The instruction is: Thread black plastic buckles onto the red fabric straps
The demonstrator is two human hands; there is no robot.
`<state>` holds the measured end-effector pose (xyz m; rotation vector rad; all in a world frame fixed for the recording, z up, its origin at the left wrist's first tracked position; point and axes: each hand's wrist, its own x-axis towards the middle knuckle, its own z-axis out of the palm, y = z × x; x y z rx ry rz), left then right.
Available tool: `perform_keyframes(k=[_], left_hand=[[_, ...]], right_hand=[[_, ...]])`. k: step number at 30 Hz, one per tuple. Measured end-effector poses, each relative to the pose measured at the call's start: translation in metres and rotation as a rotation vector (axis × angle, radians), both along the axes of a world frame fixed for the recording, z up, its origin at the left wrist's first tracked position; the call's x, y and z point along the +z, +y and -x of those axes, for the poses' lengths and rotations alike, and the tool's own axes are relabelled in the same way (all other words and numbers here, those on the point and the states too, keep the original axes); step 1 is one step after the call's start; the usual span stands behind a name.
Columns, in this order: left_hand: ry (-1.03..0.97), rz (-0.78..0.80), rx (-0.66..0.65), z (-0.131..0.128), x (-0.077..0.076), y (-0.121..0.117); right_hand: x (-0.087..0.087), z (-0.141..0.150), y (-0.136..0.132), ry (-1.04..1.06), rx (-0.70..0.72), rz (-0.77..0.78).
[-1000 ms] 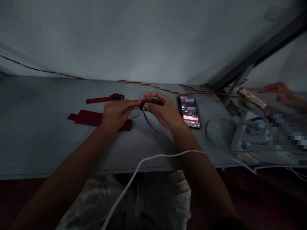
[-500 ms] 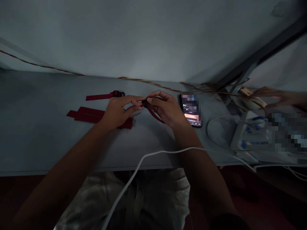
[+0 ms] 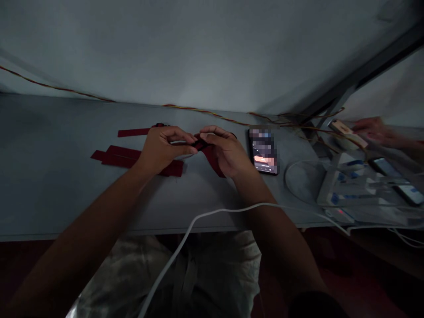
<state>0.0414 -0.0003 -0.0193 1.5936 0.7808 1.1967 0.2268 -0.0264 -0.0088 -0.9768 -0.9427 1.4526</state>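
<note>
Between my two hands, just above the table, is a black buckle (image 3: 200, 144) with a red strap (image 3: 214, 162) through it. My left hand (image 3: 163, 148) pinches the buckle's left side between thumb and fingers. On the other side, the fingertips of my right hand (image 3: 225, 148) close on the buckle, and the strap hangs below that palm. Behind my left hand lies another red strap (image 3: 134, 132) with a black buckle, partly covered by the hand. Several flat red strips (image 3: 121, 156) lie stacked under my left wrist.
A lit phone (image 3: 264, 152) lies right of my right hand. A white cable (image 3: 228, 210) crosses over my right forearm. Twisted wires (image 3: 198, 109) run along the wall. At the far right are a white power strip (image 3: 341, 181), more phones and another person's blurred hand (image 3: 377, 130).
The buckle has turned in my fingers and more of the strap's flat face shows. My left hand has shifted slightly left. The other person's hand has moved a little.
</note>
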Motion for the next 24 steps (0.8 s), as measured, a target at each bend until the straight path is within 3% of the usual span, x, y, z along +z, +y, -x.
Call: perform_keyframes(k=[6, 12, 17, 20, 24], left_hand=[[0.011, 0.052, 0.059, -0.005, 0.000, -0.004], [0.045, 0.007, 0.002, -0.008, 0.003, -0.008], [0.062, -0.059, 0.012, -0.007, 0.004, -0.003], [0.132, -0.027, -0.091, -0.002, 0.006, -0.002], [0.102, 0.142, -0.248, 0.003, 0.008, -0.003]], right_hand=[[-0.006, 0.008, 0.001, 0.077, -0.090, -0.003], [-0.014, 0.000, 0.009, -0.107, -0.286, -0.109], [-0.016, -0.010, 0.012, -0.244, -0.276, -0.272], [-0.017, -0.013, 0.013, -0.348, -0.306, -0.365], [-0.017, -0.015, 0.013, -0.451, -0.412, -0.448]])
